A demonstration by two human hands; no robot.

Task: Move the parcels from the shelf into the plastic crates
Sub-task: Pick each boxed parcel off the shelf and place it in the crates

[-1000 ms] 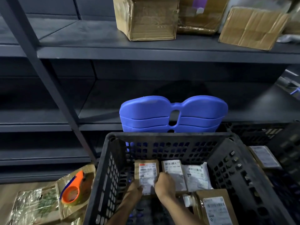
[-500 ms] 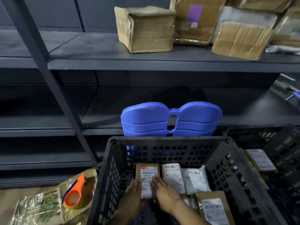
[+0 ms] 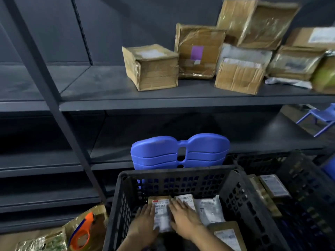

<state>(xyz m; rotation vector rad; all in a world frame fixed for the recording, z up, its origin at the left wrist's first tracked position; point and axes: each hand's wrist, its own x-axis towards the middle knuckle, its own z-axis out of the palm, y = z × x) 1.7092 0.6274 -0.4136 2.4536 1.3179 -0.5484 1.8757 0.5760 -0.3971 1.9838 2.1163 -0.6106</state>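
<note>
A black plastic crate (image 3: 181, 171) stands in front of me with several small labelled parcels standing in it. My left hand (image 3: 145, 222) and my right hand (image 3: 183, 219) are down inside it, fingers spread flat on either side of a small brown parcel (image 3: 161, 212) with a white label; they touch it without gripping it. On the dark shelf (image 3: 112, 91) above lie several taped cardboard parcels: a low box (image 3: 154, 69) nearest, and a box with a purple label (image 3: 197, 51) behind it.
A second black crate (image 3: 308, 187) with parcels stands to the right. Stacked blue chair backs (image 3: 179, 151) rise behind the near crate. An orange tape dispenser (image 3: 81, 232) lies on wrapped packets at lower left. A slanted shelf post (image 3: 54, 98) crosses the left.
My hands went from gripping the small brown parcel to lying flat with spread fingers beside it. The view has tilted up, so more of the upper shelf shows.
</note>
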